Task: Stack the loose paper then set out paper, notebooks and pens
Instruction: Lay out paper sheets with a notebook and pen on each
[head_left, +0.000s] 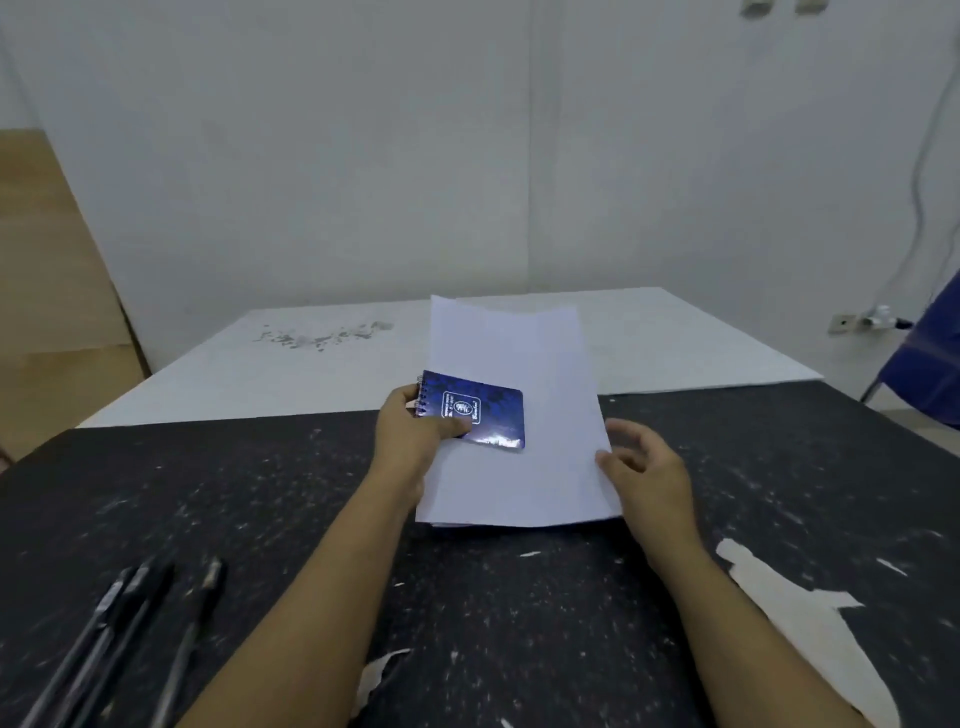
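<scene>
A blue notebook (475, 410) is being gripped by the left hand (415, 431) over the paper stack (519, 415) (on the dark table (311, 493)), the right hand (644, 467) being held open beside it, pens (119, 623) lying near left.

Both forearms outstretched, left hand (415, 434) pinching shut, right hand (647, 462) open, fingers curled.

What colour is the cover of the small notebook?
Dark blue with a white emblem; the notebook shows in the head view, the only view.
</scene>
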